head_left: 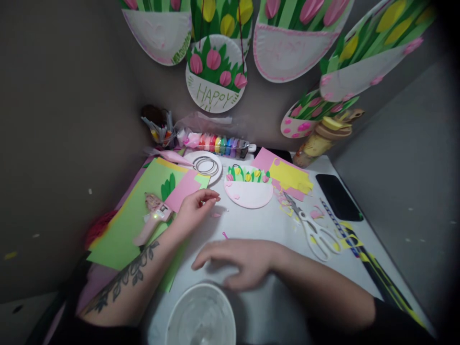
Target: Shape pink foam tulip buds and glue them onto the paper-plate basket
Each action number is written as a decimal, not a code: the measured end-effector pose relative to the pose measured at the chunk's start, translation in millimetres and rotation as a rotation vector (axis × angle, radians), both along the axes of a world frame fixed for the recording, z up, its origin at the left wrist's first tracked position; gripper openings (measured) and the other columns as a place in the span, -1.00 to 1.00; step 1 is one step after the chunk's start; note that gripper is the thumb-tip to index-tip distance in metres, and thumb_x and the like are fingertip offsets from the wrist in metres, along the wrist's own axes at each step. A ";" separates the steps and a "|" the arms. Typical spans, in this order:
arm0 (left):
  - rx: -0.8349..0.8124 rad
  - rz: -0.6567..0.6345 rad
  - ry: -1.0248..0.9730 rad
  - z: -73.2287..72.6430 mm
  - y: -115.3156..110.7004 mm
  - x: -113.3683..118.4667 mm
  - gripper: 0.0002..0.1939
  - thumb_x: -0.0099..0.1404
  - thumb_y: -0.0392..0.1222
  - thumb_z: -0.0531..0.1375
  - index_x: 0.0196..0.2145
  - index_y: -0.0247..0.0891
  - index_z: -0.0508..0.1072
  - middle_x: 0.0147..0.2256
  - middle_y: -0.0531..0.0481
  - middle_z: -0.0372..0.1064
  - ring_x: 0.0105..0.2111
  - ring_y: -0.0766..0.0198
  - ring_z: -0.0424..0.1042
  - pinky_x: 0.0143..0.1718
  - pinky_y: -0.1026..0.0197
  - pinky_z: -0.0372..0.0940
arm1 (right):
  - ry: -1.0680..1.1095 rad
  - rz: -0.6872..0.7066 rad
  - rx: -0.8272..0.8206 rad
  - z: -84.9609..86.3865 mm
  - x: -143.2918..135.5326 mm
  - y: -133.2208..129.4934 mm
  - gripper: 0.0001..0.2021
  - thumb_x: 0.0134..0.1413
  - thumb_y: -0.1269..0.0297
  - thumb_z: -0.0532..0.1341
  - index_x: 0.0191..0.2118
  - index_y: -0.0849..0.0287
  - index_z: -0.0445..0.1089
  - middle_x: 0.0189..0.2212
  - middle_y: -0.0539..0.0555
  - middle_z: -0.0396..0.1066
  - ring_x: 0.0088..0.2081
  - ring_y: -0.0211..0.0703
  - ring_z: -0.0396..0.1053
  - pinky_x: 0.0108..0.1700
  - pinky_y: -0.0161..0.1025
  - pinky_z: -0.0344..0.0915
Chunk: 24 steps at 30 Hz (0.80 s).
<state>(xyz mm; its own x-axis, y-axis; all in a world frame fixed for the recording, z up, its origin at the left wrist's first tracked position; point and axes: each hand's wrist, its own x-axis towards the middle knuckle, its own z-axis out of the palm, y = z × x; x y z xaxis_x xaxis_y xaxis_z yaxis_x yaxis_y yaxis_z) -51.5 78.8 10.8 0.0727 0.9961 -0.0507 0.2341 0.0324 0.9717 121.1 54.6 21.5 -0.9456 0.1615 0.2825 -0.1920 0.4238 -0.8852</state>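
Note:
My left hand (196, 211) is over the table, its thumb and fingertips close together in a pinch. Whatever may be between them is too small to make out. Just below those fingertips lies a small pink paper scrap (215, 215). My right hand (240, 261) hovers, slightly blurred, with fingers stretched out and nothing in them, behind a white bowl (232, 306). Beyond both hands rests a half paper plate (249, 194) with pink and yellow paper tulips and green leaves. A tiny pink stick (225, 235) lies between the hands.
At left, a glue gun (153, 225) with a lit light lies on green paper (118, 239). Scissors (312, 227), paper scraps and a phone (339, 196) are at right. Pink paper (264, 158), yellow paper (291, 176) and a tumbler (321, 139) sit farther back. Plate crafts (217, 91) hang above.

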 end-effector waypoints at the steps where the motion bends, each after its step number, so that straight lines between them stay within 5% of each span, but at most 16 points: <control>1: -0.036 -0.017 -0.085 0.5 -0.7 1.4 -0.75 0.22 -0.08 0.21 -0.19 -0.27 0.45 -0.22 -0.11 0.52 -0.21 0.18 0.50 -0.32 0.19 0.39 | 0.033 -0.228 0.010 3.3 3.9 3.8 -0.66 -0.09 0.48 0.23 -0.10 0.22 0.37 -0.21 0.09 0.47 -0.18 -0.20 0.43 -0.10 -0.25 0.36; 4: -0.140 -0.079 -0.275 2.8 -2.9 4.7 -0.65 0.17 -0.05 0.27 -0.12 -0.26 0.39 -0.26 -0.10 0.54 -0.31 0.22 0.51 -0.29 0.18 0.39 | 0.154 -0.897 0.106 8.5 10.4 12.3 -0.93 0.06 0.45 0.18 -0.34 0.18 0.39 -0.46 -0.04 0.35 -0.39 -0.30 0.31 -0.30 -0.32 0.29; 6: -0.195 -0.119 -0.363 3.9 -4.3 5.4 -0.59 0.15 -0.04 0.30 -0.09 -0.24 0.37 -0.29 -0.08 0.55 -0.36 0.26 0.50 -0.28 0.19 0.36 | 0.179 -1.088 0.203 7.0 11.0 15.9 -0.92 0.11 0.43 0.19 -0.27 0.18 0.41 -0.43 -0.02 0.32 -0.37 -0.28 0.29 -0.32 -0.32 0.27; 14: -0.278 -0.150 -0.554 6.3 -9.7 10.3 -0.37 0.17 -0.10 0.33 0.16 -0.28 0.30 -0.41 0.00 0.51 -0.37 0.29 0.45 -0.24 0.27 0.25 | 0.107 -1.144 0.462 -7.4 11.3 22.9 -0.91 0.18 0.37 0.21 -0.25 0.12 0.48 -0.37 0.03 0.28 -0.28 -0.19 0.32 -0.20 -0.20 0.32; 19: -0.587 0.090 -1.016 22.6 -14.7 26.7 -0.35 0.38 0.18 -0.06 0.24 -0.34 0.11 -0.03 -0.31 0.43 -0.26 0.18 0.49 -0.23 0.17 0.32 | 0.161 -1.061 0.581 -7.1 4.3 16.1 -0.90 0.18 0.40 0.20 -0.28 0.12 0.48 -0.37 0.05 0.35 -0.24 -0.15 0.30 -0.16 -0.15 0.32; 24: -0.715 0.139 -1.240 34.1 -17.4 31.7 -0.24 0.36 0.28 -0.24 0.29 -0.34 -0.03 0.14 -0.42 0.25 -0.06 0.00 0.47 -0.07 0.00 0.31 | 0.201 -0.994 0.653 -12.3 -5.2 6.8 -0.87 0.16 0.41 0.20 -0.27 0.13 0.51 -0.40 0.07 0.41 -0.28 -0.14 0.29 -0.20 -0.12 0.33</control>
<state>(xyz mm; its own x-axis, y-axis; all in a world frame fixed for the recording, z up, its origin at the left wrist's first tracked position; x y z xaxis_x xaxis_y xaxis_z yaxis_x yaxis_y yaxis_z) -19.8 61.4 44.9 0.3459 0.7870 -0.5110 -0.7807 0.5434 0.3085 116.0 61.4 9.2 -0.4188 0.5659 0.7102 0.3628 0.8212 -0.4405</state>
